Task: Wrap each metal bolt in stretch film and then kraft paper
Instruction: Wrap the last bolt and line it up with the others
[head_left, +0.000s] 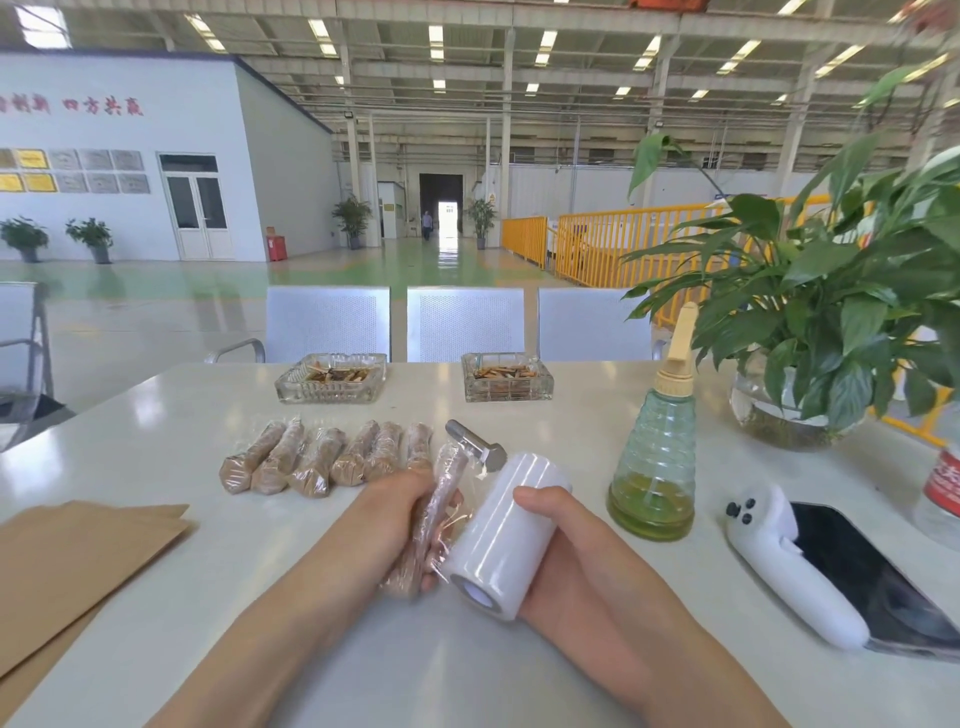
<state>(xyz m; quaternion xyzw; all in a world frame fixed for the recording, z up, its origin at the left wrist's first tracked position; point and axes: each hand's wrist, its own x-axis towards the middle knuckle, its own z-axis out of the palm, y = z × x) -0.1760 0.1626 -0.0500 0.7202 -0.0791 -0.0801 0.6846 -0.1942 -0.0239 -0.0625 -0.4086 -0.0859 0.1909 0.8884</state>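
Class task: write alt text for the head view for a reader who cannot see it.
Left hand grips a film-covered brown wrapped bolt; right hand grips a white stretch-film roll. Behind them on the white table lie six wrapped bolts and one bare metal bolt.

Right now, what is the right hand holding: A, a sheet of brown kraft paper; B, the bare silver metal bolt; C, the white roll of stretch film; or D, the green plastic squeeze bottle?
C: the right hand grips the white roll of stretch film, thumb on top, while the left hand holds a film-covered bolt.
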